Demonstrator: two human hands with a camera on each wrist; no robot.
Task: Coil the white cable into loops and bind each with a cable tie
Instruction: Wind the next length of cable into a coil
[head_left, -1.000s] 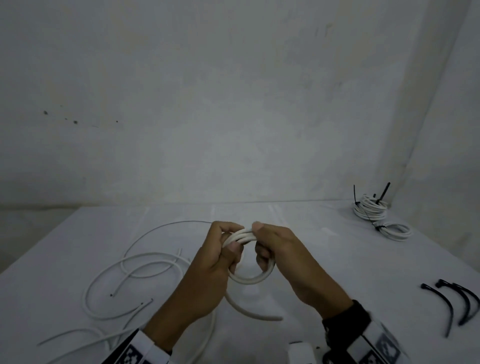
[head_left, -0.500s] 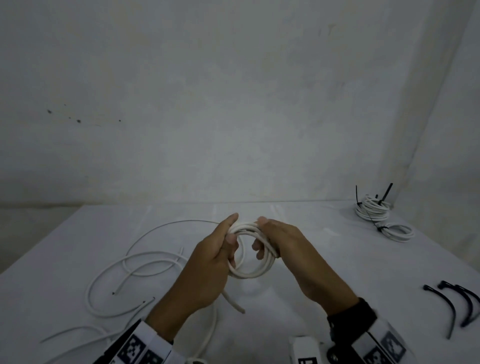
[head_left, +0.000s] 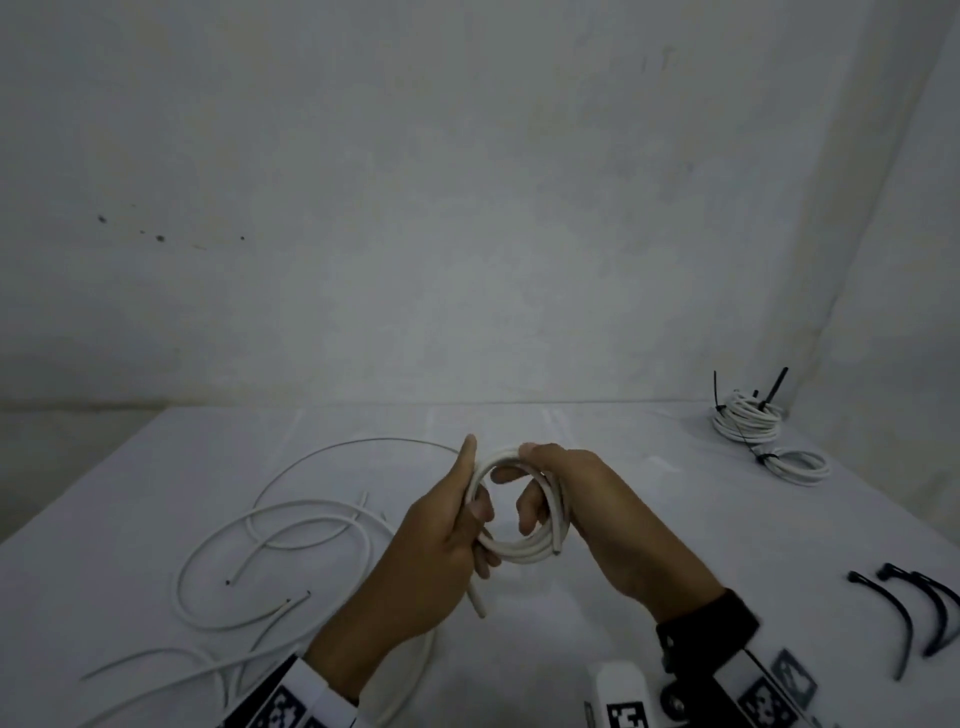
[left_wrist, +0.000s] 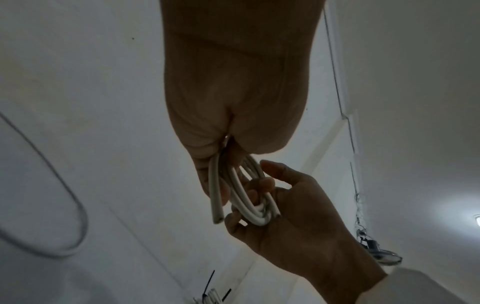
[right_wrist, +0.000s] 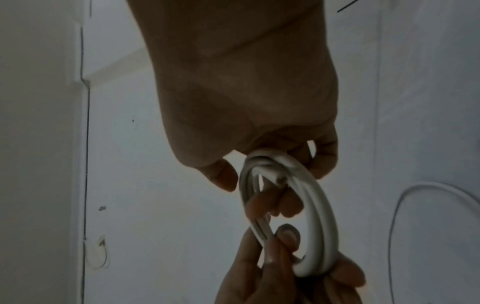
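A small coil of white cable with several turns hangs in the air over the table's middle, held between both hands. My left hand grips its left side, thumb pointing up, and a short cable end sticks out below the fist. My right hand pinches the top and right side, fingers curled through the ring; the other cut end lies at the coil's lower right. The left wrist view shows the coil edge-on between both hands. In the right wrist view the coil is a thick oval.
Loose white cables sprawl over the left of the white table. Two bound coils with black ties lie at the back right corner. Several black cable ties lie near the right edge. Walls close off the back and right.
The trailing tail that hung from the coil to the table has been wound in; only a short stub is left under my left hand. The coil has gained a turn.
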